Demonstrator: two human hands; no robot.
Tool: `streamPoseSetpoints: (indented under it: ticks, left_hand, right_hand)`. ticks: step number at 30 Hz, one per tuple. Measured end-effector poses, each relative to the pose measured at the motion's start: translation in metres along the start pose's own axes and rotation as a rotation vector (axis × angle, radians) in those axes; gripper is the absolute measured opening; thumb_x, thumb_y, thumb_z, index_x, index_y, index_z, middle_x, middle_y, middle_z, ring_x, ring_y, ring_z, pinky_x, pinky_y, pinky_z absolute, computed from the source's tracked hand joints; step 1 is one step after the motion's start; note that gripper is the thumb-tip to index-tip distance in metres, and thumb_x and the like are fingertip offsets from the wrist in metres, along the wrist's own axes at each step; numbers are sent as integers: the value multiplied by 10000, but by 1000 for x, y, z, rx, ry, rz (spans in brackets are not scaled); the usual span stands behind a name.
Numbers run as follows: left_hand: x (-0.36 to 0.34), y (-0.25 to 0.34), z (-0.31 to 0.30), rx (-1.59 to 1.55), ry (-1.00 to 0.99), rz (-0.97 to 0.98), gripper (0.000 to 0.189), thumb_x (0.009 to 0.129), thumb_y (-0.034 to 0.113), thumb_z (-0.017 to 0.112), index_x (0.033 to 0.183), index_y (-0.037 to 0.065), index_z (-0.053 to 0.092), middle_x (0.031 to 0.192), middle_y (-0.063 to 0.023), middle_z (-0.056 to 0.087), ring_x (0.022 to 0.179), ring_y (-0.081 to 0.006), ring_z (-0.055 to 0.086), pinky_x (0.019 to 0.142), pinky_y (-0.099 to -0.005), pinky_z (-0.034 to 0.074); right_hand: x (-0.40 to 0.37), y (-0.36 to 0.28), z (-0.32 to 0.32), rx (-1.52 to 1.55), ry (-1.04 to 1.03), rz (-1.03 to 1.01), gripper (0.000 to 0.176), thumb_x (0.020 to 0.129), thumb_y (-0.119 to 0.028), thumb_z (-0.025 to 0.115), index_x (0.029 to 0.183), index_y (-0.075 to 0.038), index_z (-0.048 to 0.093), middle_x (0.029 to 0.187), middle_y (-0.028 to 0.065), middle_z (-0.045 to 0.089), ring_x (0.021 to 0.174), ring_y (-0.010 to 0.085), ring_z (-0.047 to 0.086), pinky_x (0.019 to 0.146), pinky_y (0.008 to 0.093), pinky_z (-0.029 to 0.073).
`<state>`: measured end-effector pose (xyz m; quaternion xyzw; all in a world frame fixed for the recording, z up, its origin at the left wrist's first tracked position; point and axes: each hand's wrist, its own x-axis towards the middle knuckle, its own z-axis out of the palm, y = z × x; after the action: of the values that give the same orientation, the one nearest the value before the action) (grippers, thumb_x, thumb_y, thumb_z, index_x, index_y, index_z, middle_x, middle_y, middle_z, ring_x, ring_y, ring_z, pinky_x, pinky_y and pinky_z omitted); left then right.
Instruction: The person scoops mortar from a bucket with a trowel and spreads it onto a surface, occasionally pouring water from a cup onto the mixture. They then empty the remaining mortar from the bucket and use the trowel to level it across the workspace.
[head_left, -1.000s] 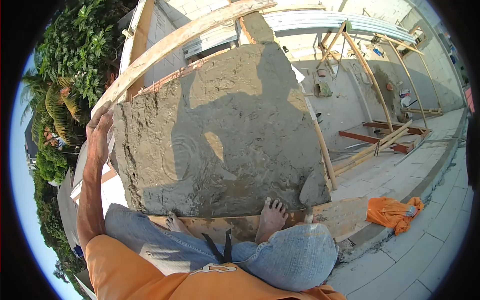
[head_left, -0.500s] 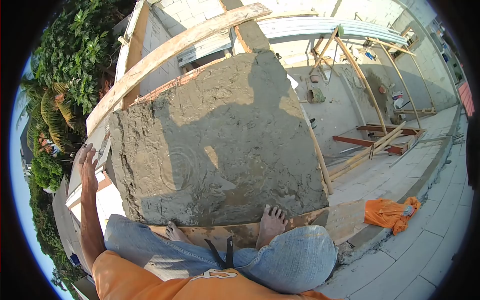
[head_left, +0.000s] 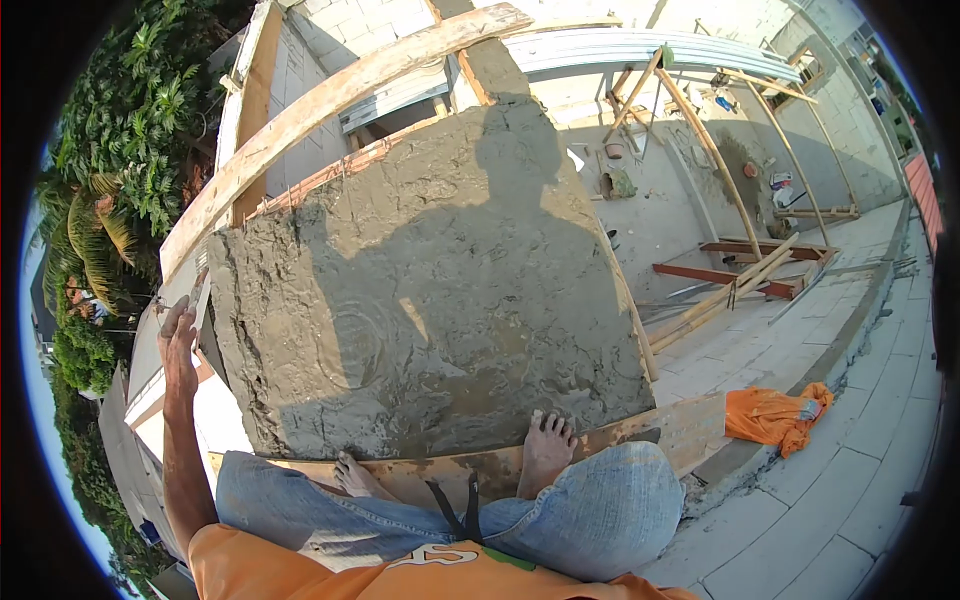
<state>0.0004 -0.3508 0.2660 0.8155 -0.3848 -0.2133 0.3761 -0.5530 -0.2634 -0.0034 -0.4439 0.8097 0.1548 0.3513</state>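
My left hand [head_left: 178, 338] is raised at the left, beside the edge of a slab of wet grey concrete [head_left: 470, 300]. Its fingers point up and slightly apart, with nothing visible in them. My right hand is out of view. The slab's surface is rough, with a smoother round mark near its left middle and a wetter brown patch near my feet. A shadow of my head and shoulders falls across it. My bare feet [head_left: 548, 450] rest on the wooden board [head_left: 625, 432] along the near edge.
A long timber [head_left: 335, 105] crosses beyond the slab. An orange cloth [head_left: 770, 417] lies on the block wall [head_left: 835, 500] at the right. Lower down at the right are poles [head_left: 715, 150], red beams [head_left: 700, 273] and a bucket [head_left: 618, 184]. Trees [head_left: 150, 90] stand at the left.
The view has shifted slightly, moving the slab and the lower area a little left in the picture. My left hand stays raised, its fingers slightly more bent.
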Motion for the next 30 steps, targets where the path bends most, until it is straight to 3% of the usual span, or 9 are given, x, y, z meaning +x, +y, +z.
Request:
streamPoseSetpoints:
  ticks: [5, 9, 11, 13, 15, 22, 24, 26, 30]
  left_hand:
    - [27, -17, -18, 48, -68, 23, 604, 903, 429, 611, 1377, 65, 521, 1367, -170, 515, 1287, -311, 467, 1096, -457, 330]
    - [36, -18, -22, 105, -136, -29, 613, 917, 409, 603, 1394, 40, 494, 1406, -171, 485, 1320, -293, 434, 1115, -441, 295]
    - [38, -19, -30, 133, -213, -25, 631, 933, 404, 583, 1407, 5, 464, 1378, -185, 499, 1309, -273, 438, 1118, -461, 288]
    - [42, -4, -42, 191, -345, 3, 607, 944, 387, 570, 1402, 2, 471, 1377, -166, 503, 1244, -249, 475, 1079, -420, 325]
    - [47, 16, -52, 225, -459, 16, 593, 949, 375, 569, 1398, -1, 475, 1379, -152, 506, 1224, -237, 486, 1063, -403, 337]
    - [14, 82, -76, 259, -439, -191, 529, 927, 285, 627, 1382, 41, 511, 1388, -80, 511, 1207, -198, 500, 1049, -385, 347]
    - [3, 90, -80, 205, -478, -268, 551, 915, 262, 639, 1387, 19, 493, 1361, -101, 519, 1187, -199, 506, 1033, -391, 368]
    - [-20, 117, -68, 377, -413, -155, 473, 920, 149, 592, 1324, -79, 500, 1272, -149, 567, 1102, -220, 545, 969, -342, 424]
    - [-54, 145, -71, 272, -527, -178, 483, 921, 145, 598, 1337, -78, 495, 1372, -205, 495, 1266, -257, 457, 1057, -374, 370]
  right_hand:
    - [1, 2, 2, -109, -27, -44, 595, 990, -516, 255, 1391, -132, 469, 1432, 89, 468, 1340, 260, 385, 1093, 424, 269]
    - [-5, -1, -9, -78, 41, -27, 582, 993, -513, 254, 1378, -139, 479, 1421, 77, 478, 1332, 250, 394, 1088, 421, 276]
    - [-17, -20, -62, 54, -229, 43, 596, 996, -519, 245, 1399, -133, 454, 1437, 60, 463, 1344, 234, 385, 1090, 411, 275]
    - [-4, -2, -18, -56, -55, -23, 618, 999, -528, 234, 1421, -119, 425, 1453, 49, 444, 1362, 218, 367, 1092, 398, 273]
    - [-5, -4, -37, -33, -168, -37, 631, 999, -531, 227, 1423, -104, 418, 1463, 43, 431, 1370, 213, 359, 1080, 384, 285]
    - [-17, 8, -59, -112, -115, -222, 574, 1014, -473, 241, 1412, -104, 429, 1437, 76, 460, 1334, 237, 403, 1043, 384, 322]
    - [-19, 11, -59, -140, -58, -286, 548, 1018, -438, 267, 1416, -96, 426, 1427, 101, 470, 1322, 256, 420, 1036, 391, 336]
    - [-18, 9, -64, -155, -48, -305, 545, 1020, -432, 267, 1418, -94, 424, 1425, 101, 471, 1320, 262, 423, 1031, 399, 342]
    - [-17, 6, -47, -190, 71, -256, 544, 1023, -425, 257, 1421, -95, 423, 1434, 97, 468, 1307, 267, 436, 1033, 410, 347]
